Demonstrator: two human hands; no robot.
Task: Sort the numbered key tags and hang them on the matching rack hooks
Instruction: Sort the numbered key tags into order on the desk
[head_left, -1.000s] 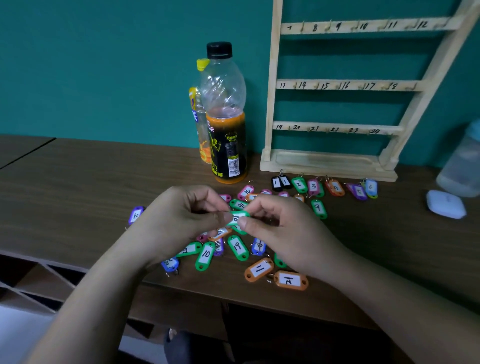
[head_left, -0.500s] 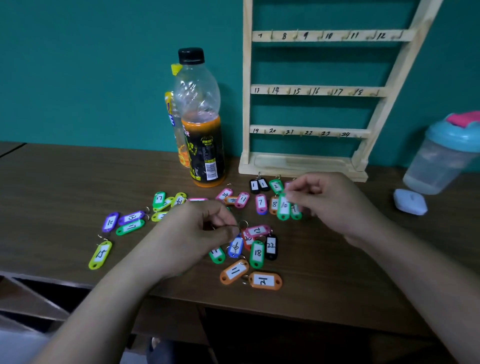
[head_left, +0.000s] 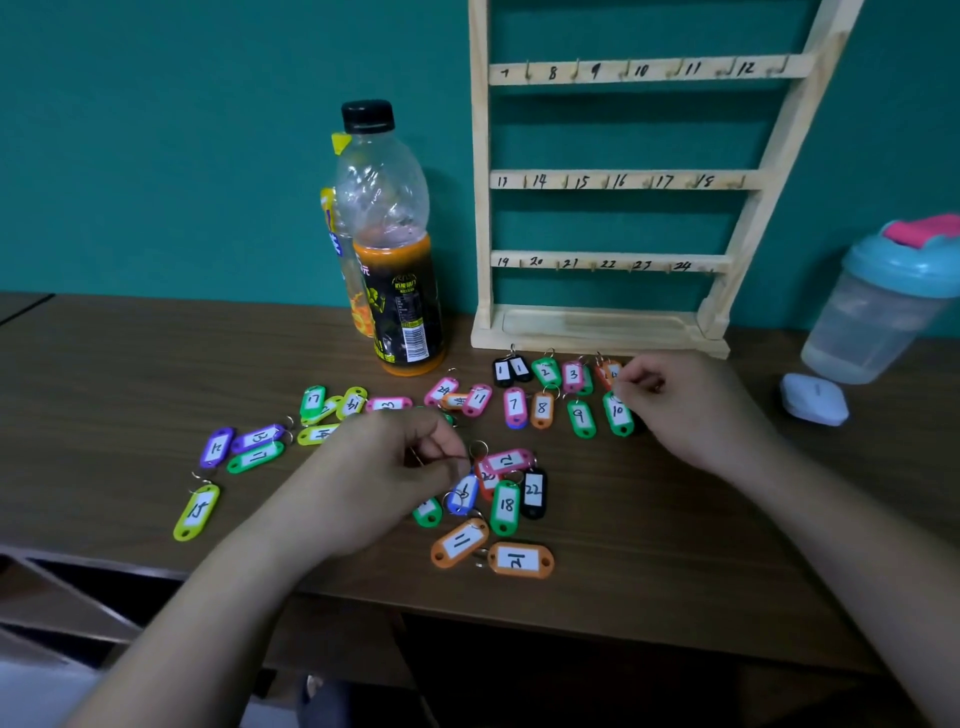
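- Head view, the step in hand: we judge this to be the sorting stage. The hooks we can see on the rack (head_left: 623, 182) are bare. Tags lie flat on the surface (head_left: 649, 519) in two short numbered rows before the rack's base.
- Right hand (head_left: 696, 410): its fingers are curled, with the tips drawn together over the far end of the green tag 10 (head_left: 618, 414). That tag lies directly beneath them at the right end of the nearer row. We cannot tell whether they pinch its ring or only touch it.
- Green tag 10: its long axis runs from us toward the rack. The ring end points away from us, under the fingertips, and the number reads upright. It lies parallel to the tag 9 (head_left: 581, 415), just left of it.
- Left hand (head_left: 384, 467): its fingers are curled, thumb and forefinger closed together just left of a ring (head_left: 478, 448) at the pink tag (head_left: 506, 461). We cannot tell whether they hold anything.
- Pink tag: it lies just right of the left fingers, on top of the unsorted heap. Its long axis runs across our view, ring end toward the fingertips, and the number does not read upright.
- Next move, as we judge it: eleven follows ten, and an orange tag 11 (head_left: 460, 541) lies tilted just nearer to us than the left fingers. It wants a clean pinch clear of its overlapping neighbours. Then we would set it down right of the green tag 10, ring end toward the rack.
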